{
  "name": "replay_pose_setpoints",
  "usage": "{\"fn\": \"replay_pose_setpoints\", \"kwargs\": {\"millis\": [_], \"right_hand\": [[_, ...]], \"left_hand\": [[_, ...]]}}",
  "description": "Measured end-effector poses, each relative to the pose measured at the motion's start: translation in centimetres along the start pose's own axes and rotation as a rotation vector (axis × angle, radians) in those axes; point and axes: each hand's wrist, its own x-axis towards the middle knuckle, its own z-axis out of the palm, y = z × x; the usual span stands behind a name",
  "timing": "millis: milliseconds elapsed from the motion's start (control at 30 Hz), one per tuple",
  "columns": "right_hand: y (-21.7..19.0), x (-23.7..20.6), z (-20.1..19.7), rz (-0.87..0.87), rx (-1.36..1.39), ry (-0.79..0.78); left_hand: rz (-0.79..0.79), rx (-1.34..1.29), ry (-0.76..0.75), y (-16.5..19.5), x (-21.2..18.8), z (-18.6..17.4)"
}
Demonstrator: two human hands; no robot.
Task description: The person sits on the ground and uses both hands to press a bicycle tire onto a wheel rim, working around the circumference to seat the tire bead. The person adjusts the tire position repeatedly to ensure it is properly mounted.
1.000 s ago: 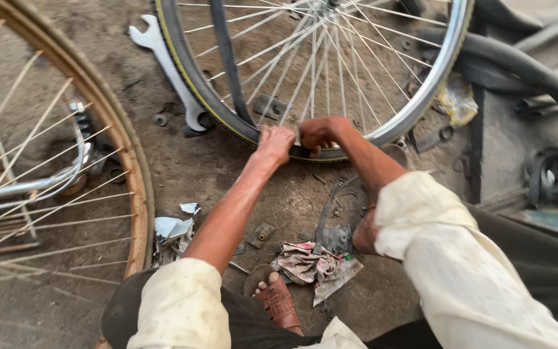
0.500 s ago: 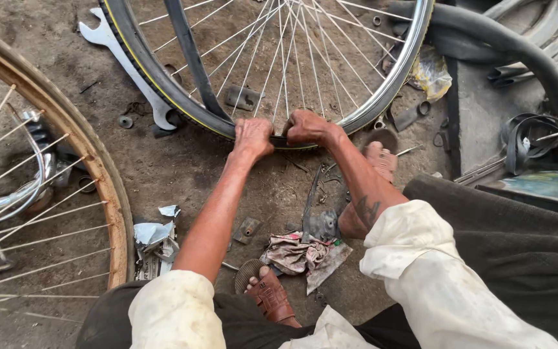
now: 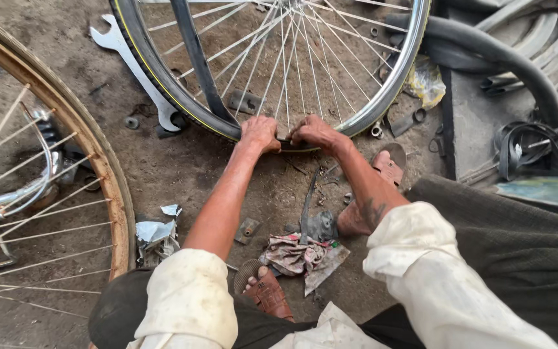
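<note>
A spoked bicycle wheel with a chrome rim [image 3: 403,71] lies on the dirt floor in front of me. A black tyre [image 3: 142,61] with a thin yellow line covers its left side and near edge. My left hand [image 3: 259,134] and my right hand [image 3: 314,132] sit side by side at the wheel's nearest point, fingers curled over the tyre edge and pressing it against the rim. Both forearms are bare, with pale sleeves rolled up.
A large silver spanner [image 3: 138,71] lies left of the wheel. A second wheel with a rusty rim [image 3: 95,152] fills the left side. A black inner tube [image 3: 505,55] and coiled rubber strips [image 3: 534,145] lie right. Rags [image 3: 295,253], scraps and my sandalled feet [image 3: 269,294] are below.
The view has drifted, so the wheel and both hands now sit slightly lower and further right in frame. Both hands keep the same side-by-side grip on the tyre edge.
</note>
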Motion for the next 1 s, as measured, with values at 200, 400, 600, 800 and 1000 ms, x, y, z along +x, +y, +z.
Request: {"fn": "replay_pose_setpoints", "kwargs": {"millis": [200,400,600,800,1000], "right_hand": [[0.8,1.3,0.0,-0.093,-0.095,-0.051],[-2.3,2.1,0.6,-0.183,-0.559,-0.103],[-1.0,-0.1,1.2,-0.459,-0.451,0.049],[0.7,-0.5,1.8,-0.35,-0.267,0.075],[1.4,-1.3,2.0,-0.222,0.05,0.151]], "left_hand": [[-0.005,0.037,-0.052,0.3,1.0,1.0],[0.005,0.013,0.022,-0.2,0.5,0.4],[-0.011,0.0,0.062,0.1,-0.1,-0.1],[-0.032,0.006,0.042,0.0,0.2,0.3],[-0.022,-0.011,0.12,-0.3,0.0,1.5]]}}
